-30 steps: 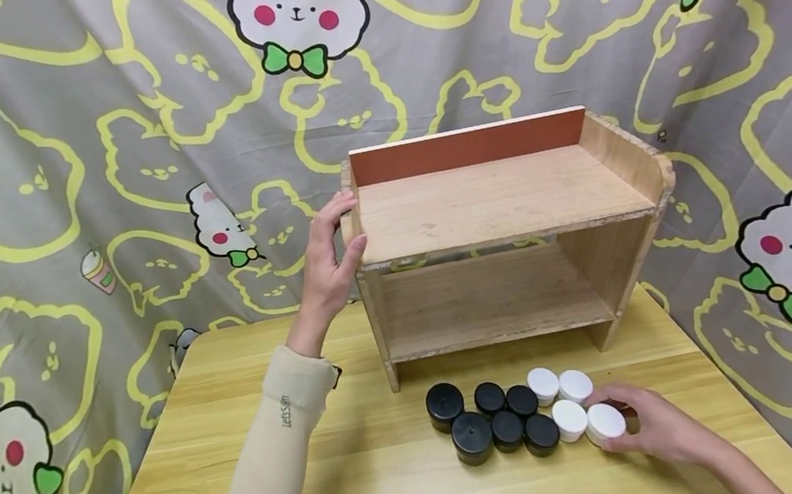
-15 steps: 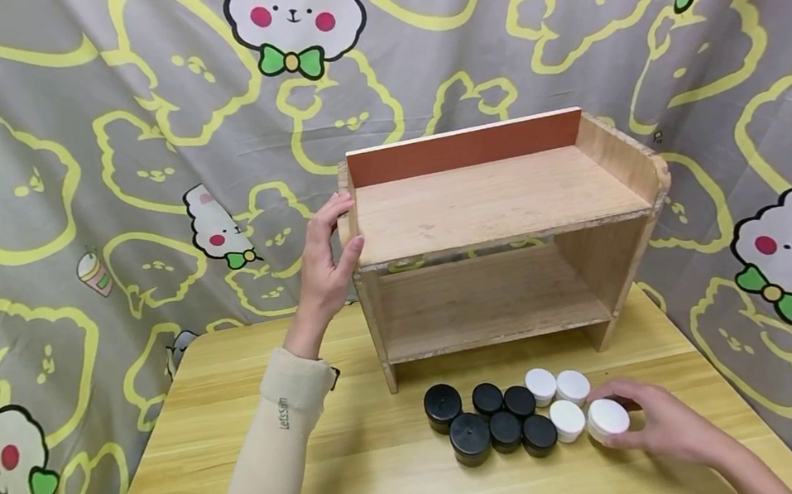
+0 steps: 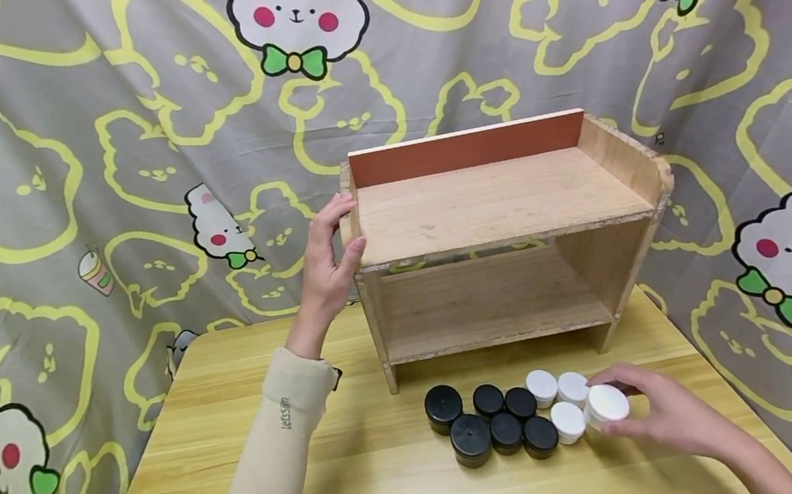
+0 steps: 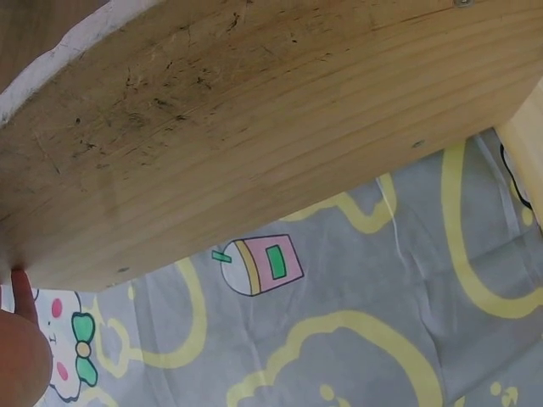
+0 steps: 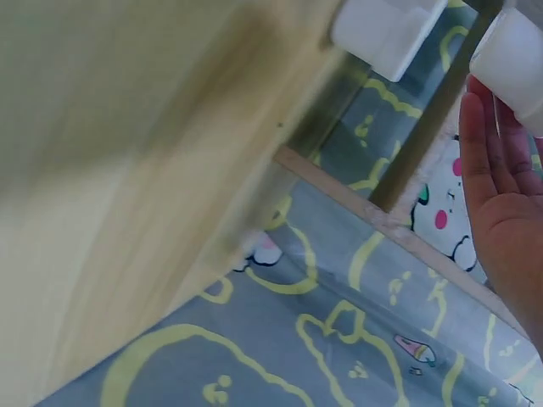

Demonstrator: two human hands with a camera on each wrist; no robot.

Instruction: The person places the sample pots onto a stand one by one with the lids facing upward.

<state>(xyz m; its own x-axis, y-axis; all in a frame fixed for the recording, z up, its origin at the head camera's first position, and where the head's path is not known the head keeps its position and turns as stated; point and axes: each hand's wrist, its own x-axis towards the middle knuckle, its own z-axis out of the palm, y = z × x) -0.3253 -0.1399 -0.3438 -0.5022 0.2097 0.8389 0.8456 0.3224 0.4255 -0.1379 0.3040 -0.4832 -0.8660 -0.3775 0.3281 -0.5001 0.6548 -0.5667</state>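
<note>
My left hand (image 3: 326,269) grips the left side panel of a two-tier wooden shelf (image 3: 503,201), thumb at the front edge and fingertips at its upper edge. In the left wrist view a finger (image 4: 24,297) touches the panel's outer face (image 4: 254,127). With thumb and fingers my right hand (image 3: 661,411) holds a small white lidded jar (image 3: 607,404), raised above the table in the right wrist view. Beside it stand three more white jars (image 3: 567,420), the nearest ones close to the held jar. Several black lidded jars (image 3: 470,437) sit left of them.
A wood-grain table (image 3: 255,432) carries everything. The shelf stands at its back, in front of a grey curtain (image 3: 414,44) with cartoon animals. All the jars are grouped in front of the shelf's lower board (image 3: 493,301).
My right hand has moved the white jar slightly right, apart from the other white ones, and lifted it a little. The left hand stays on the shelf's side panel.
</note>
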